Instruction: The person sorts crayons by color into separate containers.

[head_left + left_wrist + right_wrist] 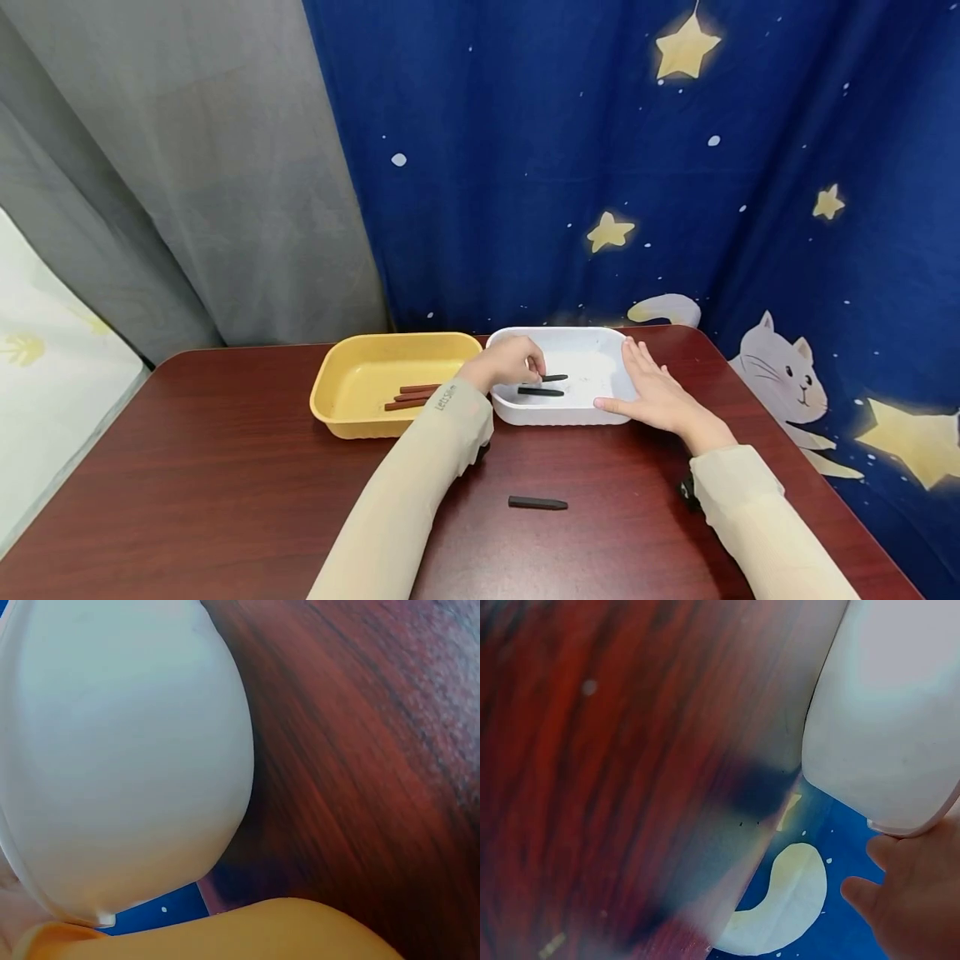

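Note:
My left hand (512,362) reaches over the near left rim of the white tray (555,414), its curled fingers pinching the end of a black crayon (555,377) low inside. A second black crayon (540,392) lies just in front of it in the same tray. With fingers spread, my right hand (656,392) rests on the tray's right rim. The right wrist view has that hand (915,900) at the tray's edge. On the table nearer to me lies one more black crayon (537,503). The left wrist view is filled by the white tray's outer wall (127,750), hiding the fingers.
A yellow tray (360,429) stands left of the white one, with several reddish-brown crayons (411,397) in it, partly behind my left sleeve. Both trays sit near the far edge of the brown table (225,467). A blue curtain (510,167) hangs behind.

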Demonstrator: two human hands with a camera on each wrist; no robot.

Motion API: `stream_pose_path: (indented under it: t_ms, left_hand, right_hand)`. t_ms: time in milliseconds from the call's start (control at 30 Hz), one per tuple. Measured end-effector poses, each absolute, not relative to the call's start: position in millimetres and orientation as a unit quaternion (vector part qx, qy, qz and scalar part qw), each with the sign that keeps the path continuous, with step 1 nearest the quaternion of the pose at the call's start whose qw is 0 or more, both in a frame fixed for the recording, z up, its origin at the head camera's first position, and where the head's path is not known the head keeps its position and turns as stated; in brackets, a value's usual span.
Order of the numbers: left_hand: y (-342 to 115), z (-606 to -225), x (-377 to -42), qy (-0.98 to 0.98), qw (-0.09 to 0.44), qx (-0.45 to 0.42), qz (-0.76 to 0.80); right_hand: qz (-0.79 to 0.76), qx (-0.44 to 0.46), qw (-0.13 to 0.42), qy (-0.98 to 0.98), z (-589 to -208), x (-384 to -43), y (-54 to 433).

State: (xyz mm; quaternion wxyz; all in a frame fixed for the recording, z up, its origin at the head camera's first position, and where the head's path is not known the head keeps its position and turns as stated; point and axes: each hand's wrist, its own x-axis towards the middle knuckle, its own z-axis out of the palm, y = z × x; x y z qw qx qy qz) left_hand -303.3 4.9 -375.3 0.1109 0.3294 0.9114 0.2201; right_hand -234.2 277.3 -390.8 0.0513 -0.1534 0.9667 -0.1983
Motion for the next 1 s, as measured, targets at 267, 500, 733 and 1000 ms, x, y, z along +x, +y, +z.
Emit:
stream_pose_path:
  t_ms: [267,500,733,1000]
  left_hand:
    - [8,-378,-303,0.929,0.114,0.301,0.181]
    - [10,-380,-301,0.937,0.12,0.293,0.149]
    - [8,-378,-297,0.933,0.117,0.303,0.154]
    - [14,-358,-281,0.908,0.086,0.385,0.142]
  right_hand:
    - [-0.197,-0.153,0.048,0.967,-391,-234,278]
    - [-0.197,-0.153,0.051,0.967,-391,-234,277]
    - [-0.192,-0.154,0.049,0.968,-392,-234,275]
    - [-0.191,-0.151,0.052,0.969,-391,-233,276]
